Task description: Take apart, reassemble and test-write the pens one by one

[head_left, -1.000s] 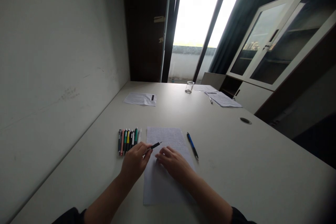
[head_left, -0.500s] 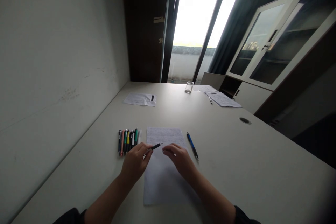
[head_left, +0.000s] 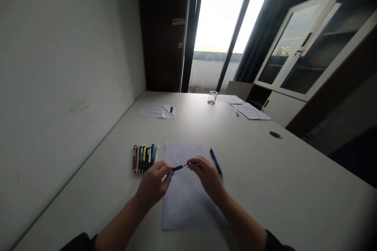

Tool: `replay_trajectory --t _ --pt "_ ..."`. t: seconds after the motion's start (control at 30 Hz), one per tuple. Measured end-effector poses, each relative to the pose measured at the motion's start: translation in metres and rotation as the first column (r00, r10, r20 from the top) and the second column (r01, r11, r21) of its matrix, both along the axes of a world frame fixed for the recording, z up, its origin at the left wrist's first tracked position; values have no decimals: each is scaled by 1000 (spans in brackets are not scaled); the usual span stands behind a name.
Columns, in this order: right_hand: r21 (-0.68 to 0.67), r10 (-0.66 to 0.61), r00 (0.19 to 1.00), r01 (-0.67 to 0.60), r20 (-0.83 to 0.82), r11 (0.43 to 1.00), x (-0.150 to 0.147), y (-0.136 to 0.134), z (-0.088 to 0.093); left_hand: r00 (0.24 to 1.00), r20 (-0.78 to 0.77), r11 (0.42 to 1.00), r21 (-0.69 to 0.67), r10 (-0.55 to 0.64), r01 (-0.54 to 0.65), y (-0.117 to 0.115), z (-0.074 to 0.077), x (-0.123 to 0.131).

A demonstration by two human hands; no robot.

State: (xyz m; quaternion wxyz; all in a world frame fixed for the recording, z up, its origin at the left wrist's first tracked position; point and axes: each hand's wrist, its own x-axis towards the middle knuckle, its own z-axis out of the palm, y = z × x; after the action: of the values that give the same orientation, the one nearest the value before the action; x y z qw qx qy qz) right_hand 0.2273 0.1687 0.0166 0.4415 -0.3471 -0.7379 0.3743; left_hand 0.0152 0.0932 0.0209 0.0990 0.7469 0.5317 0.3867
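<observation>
- The dark pen is just below the centre of the frame, held above the paper and slightly slanted, its right end a little higher. A thin piece sticks out of that end; too small to tell whether it is a tip or a refill.
- The left hand pinches the pen's body between thumb and fingers, with part of the body hidden behind them.
- The right hand has thumb and fingertips drawn together at the outer end of the thin piece, seemingly pinching it; how firmly, I cannot tell.
- The step in hand looks like working on the pen's end with both hands. My judgement is that the next move calls for a steady left grip, a fine right pinch, and both kept in line so that the slender piece does not bend.
- Under the hands, at lower centre, lies the paper, its upper part covered in lines of writing.
- Right of it lies a blue pen, near the right hand; left of it, a row of pens, near the left hand.
- Toward the desk's far edge, above centre, stands a clear glass, between a loose sheet and a stack of papers.
</observation>
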Motion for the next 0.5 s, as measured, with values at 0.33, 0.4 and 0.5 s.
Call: replay_trajectory --t 0.33,0.4,0.5 --pt "81 15 998 -20 56 997 -1 -1 -1 999 -38 1000 -6 1 -1 0 -1 -1" --pt "99 27 997 -34 71 994 -1 -2 -1 999 -44 1000 2 4 -4 0 -1 -1" --pt "109 47 996 -55 78 993 -1 -2 -1 998 -55 1000 10 8 -7 0 0 -1"
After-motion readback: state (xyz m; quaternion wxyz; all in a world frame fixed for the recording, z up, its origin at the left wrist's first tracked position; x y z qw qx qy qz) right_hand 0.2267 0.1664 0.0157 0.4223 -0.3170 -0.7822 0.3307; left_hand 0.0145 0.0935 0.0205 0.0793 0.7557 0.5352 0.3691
